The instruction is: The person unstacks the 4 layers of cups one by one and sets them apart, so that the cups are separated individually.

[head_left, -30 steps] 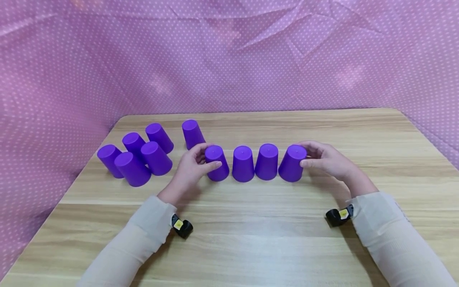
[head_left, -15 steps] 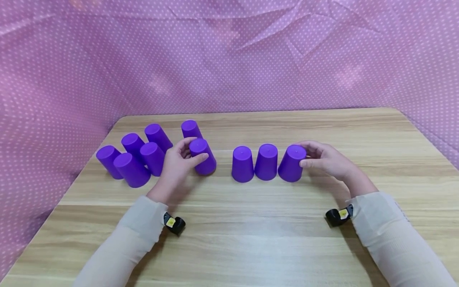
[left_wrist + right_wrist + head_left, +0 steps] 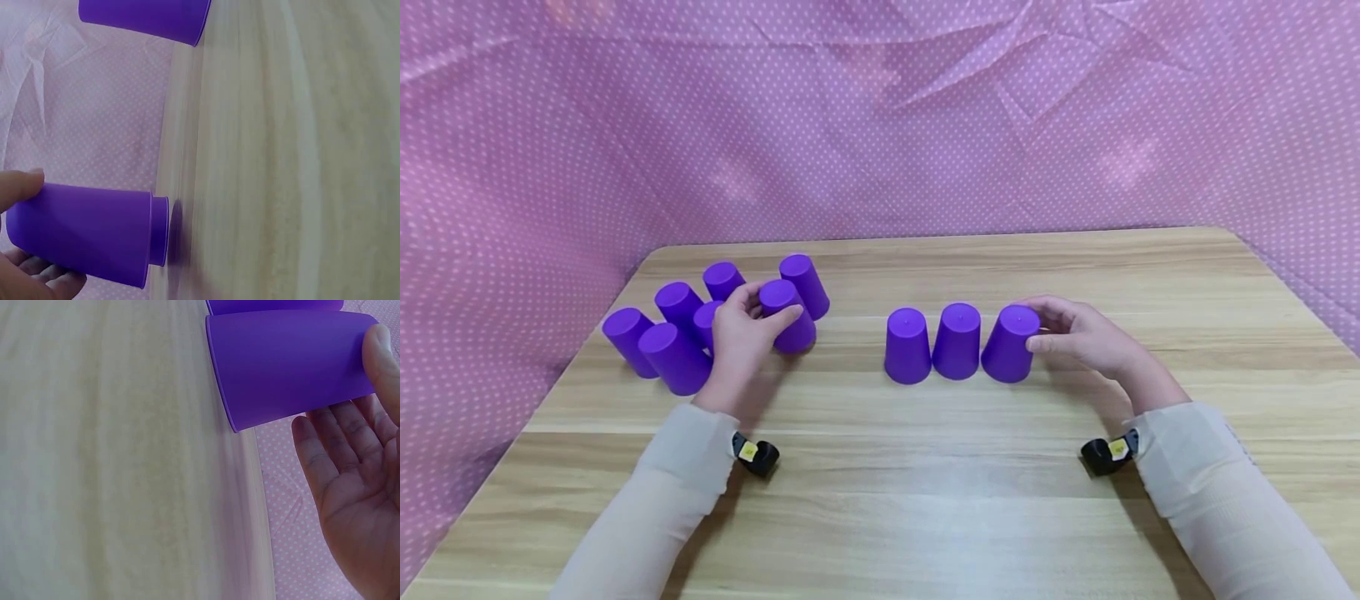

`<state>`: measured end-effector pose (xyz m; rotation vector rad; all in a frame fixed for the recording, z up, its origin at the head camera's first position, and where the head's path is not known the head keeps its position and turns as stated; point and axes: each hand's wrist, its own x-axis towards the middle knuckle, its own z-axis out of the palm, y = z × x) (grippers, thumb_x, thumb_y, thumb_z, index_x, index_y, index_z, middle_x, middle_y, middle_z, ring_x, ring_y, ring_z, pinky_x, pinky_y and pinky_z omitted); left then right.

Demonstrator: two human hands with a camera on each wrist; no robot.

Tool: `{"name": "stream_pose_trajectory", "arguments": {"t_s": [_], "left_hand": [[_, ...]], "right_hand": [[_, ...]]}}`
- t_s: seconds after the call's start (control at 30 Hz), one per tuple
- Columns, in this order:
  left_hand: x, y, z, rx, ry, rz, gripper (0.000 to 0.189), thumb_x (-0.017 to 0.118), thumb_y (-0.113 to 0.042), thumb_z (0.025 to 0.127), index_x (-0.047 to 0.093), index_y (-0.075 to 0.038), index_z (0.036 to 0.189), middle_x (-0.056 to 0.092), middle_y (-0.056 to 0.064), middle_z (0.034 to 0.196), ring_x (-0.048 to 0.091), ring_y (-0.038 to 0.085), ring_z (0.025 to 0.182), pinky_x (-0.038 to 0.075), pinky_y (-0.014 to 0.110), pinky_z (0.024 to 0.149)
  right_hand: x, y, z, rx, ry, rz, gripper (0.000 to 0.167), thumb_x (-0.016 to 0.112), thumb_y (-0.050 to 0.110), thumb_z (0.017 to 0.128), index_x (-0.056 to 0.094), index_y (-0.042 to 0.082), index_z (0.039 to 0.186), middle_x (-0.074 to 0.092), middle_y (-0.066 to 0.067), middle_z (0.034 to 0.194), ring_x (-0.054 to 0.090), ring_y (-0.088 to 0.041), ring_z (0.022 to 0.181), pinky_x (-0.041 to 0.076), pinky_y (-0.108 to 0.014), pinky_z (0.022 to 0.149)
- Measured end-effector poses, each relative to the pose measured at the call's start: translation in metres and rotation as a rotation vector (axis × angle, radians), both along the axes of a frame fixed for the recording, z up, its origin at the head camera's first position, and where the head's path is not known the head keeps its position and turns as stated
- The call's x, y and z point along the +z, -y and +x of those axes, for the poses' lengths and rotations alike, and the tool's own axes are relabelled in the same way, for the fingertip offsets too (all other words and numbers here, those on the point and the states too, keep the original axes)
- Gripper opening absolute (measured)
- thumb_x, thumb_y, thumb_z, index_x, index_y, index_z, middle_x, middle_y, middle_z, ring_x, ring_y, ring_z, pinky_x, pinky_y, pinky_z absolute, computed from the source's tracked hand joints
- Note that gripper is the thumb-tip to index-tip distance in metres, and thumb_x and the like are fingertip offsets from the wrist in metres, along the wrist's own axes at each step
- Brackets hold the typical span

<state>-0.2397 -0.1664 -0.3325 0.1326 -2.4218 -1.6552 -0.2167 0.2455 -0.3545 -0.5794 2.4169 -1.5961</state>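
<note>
In the head view my left hand grips a purple cup, mouth down, thumb on the near side and fingers behind. The left wrist view shows this cup close over the wooden table, with another cup's rim showing past its own. My right hand holds the right end cup of a row of three between thumb and fingers. In the right wrist view the thumb lies on that cup. The row's other two, a middle cup and a left cup, stand upside down beside it.
Several more upside-down purple cups stand at the table's left, partly hidden by my left hand. One cup stands behind the held one. The wooden table backs onto a pink dotted cloth.
My left hand has carried its cup away from the row, to the left and slightly back, toward the left group. My right hand and the row's other three cups have stayed put.
</note>
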Motion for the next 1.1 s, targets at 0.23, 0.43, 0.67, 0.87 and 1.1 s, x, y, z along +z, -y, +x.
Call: {"name": "stream_pose_trajectory", "arguments": {"t_s": [0.23,0.43,0.67,0.87,1.1], "left_hand": [[-0.001,0.003,-0.005,0.067,-0.008,-0.041,0.055,0.076,-0.014,0.075,0.053,-0.003,0.125,0.060,0.013,0.121,0.057,0.022,0.112,0.046,0.030,0.098],[-0.004,0.004,-0.007,0.091,0.004,-0.039,0.060,0.075,-0.014,0.076,0.049,-0.003,0.129,0.056,0.013,0.127,0.053,0.023,0.117,0.043,0.031,0.101],[-0.006,0.004,-0.010,0.131,0.013,-0.050,0.060,0.073,-0.014,0.078,0.047,-0.003,0.131,0.055,0.015,0.129,0.052,0.024,0.119,0.042,0.031,0.102],[-0.008,0.003,-0.012,0.156,-0.009,-0.047,0.060,0.072,-0.013,0.078,0.046,-0.002,0.131,0.053,0.016,0.130,0.051,0.024,0.120,0.041,0.031,0.103],[-0.010,0.005,-0.012,0.183,-0.019,-0.023,0.060,0.072,-0.012,0.078,0.046,-0.001,0.131,0.053,0.016,0.130,0.051,0.025,0.121,0.041,0.031,0.103]], "right_hand": [[0.000,0.000,0.000,-0.003,0.001,0.011,0.049,0.063,0.008,0.087,0.043,-0.006,0.129,0.061,0.011,0.109,0.056,-0.001,0.104,0.045,-0.015,0.089],[0.000,0.000,0.000,-0.009,0.001,0.013,0.050,0.063,0.009,0.086,0.043,-0.006,0.130,0.061,0.011,0.109,0.056,-0.002,0.104,0.045,-0.015,0.089],[0.000,0.000,0.000,-0.011,0.007,0.013,0.050,0.063,0.009,0.087,0.043,-0.006,0.130,0.061,0.012,0.109,0.055,-0.001,0.104,0.045,-0.015,0.089],[0.000,0.000,0.000,-0.007,0.006,0.005,0.050,0.063,0.008,0.087,0.043,-0.006,0.130,0.061,0.013,0.109,0.055,-0.001,0.104,0.045,-0.015,0.089],[0.000,0.001,0.000,-0.007,0.003,0.004,0.050,0.063,0.008,0.087,0.042,-0.007,0.130,0.060,0.014,0.108,0.055,0.000,0.104,0.045,-0.015,0.089]]}}
